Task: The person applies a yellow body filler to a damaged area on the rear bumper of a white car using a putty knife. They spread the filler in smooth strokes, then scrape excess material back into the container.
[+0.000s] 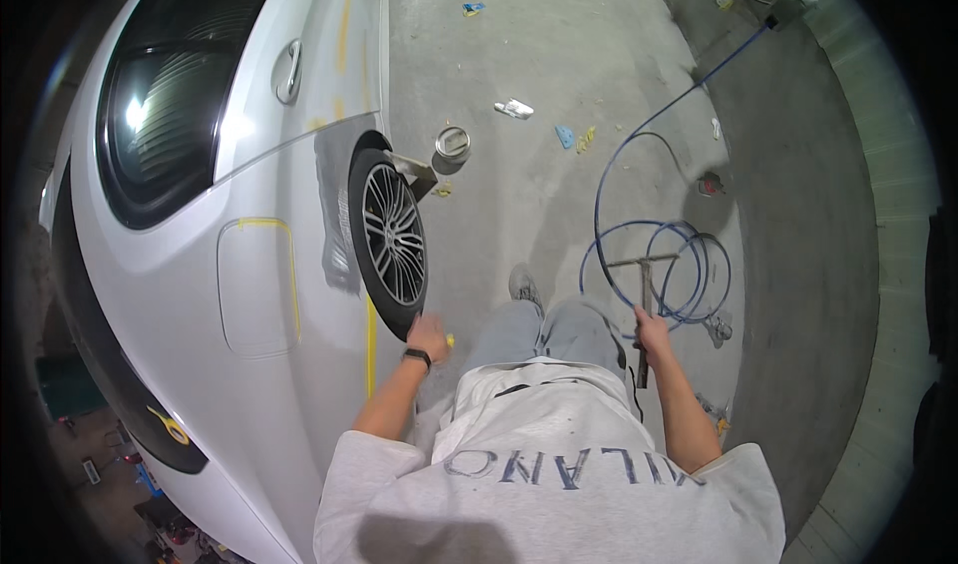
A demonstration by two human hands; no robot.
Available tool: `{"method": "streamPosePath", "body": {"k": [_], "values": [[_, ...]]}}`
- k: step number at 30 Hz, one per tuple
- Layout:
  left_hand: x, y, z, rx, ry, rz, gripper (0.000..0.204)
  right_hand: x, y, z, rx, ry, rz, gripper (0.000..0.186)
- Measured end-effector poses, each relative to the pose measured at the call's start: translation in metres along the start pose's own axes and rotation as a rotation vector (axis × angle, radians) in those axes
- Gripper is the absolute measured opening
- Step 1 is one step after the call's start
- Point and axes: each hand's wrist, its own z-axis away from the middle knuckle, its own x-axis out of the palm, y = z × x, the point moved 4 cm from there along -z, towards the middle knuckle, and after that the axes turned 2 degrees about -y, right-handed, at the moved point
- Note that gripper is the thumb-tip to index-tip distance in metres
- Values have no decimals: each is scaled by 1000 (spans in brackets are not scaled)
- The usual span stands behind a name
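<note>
Your right hand (653, 328) is closed around the shaft of a T-shaped metal tool (645, 304), well to the right of the car wheel (390, 236), with its crossbar lying over the coiled blue hose (659, 265). Your left hand (428, 336) hangs blurred just below the wheel, beside the white car (200, 294); whether its fingers are open or curled cannot be told. A metal can (452, 143) sits just above the wheel.

Glossy white car body (249, 364); matt rough concrete floor (519, 195); metal T-bar (645, 294).
</note>
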Motion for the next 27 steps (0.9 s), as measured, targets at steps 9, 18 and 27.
{"method": "streamPosePath", "body": {"k": [9,18,27], "values": [[-341,-188,-155,-251,226,-488,85,218,-279,-112,-205,-431,256,48],[-342,-268,-339,-342,-146,-1121,83,489,-367,-330,-394,-657,316,57],[-287,-287,-485,-509,-48,-1154,77,718,-330,-449,-810,-860,-203,53]]}}
